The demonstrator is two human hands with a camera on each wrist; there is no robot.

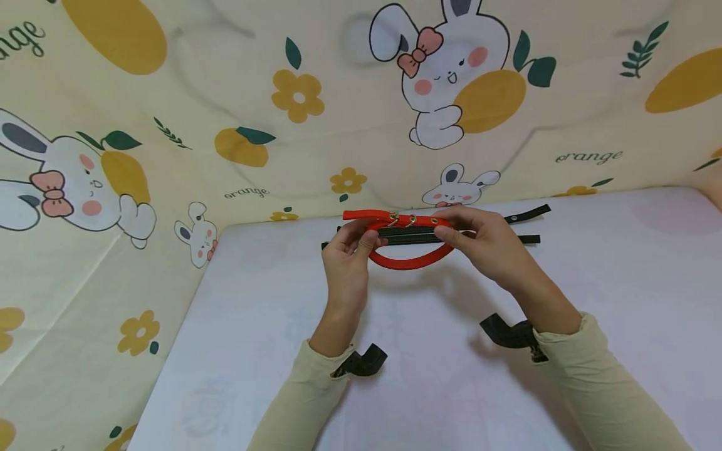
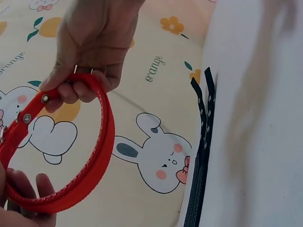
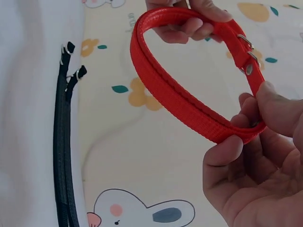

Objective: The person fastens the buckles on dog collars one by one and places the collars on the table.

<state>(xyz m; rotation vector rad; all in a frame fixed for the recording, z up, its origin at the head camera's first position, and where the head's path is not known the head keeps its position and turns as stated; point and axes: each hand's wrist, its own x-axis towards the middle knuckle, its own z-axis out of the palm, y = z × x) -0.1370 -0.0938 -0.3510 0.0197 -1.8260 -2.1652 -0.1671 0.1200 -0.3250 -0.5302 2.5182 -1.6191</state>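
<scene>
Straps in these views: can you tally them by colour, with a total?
Red: 1, a looped red strap held by the left hand and the right hand
Black: 2, the black straps lying side by side on the white table
Total: 3

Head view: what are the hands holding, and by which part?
A red strap bent into a loop: the left hand pinches the loop's left side, the right hand its right side, with metal fittings between them.

Cream rabbit-print cloth [image 1: 361,141] behind — white tabletop [image 1: 254,313] below — soft shadows [image 1: 451,285].
</scene>
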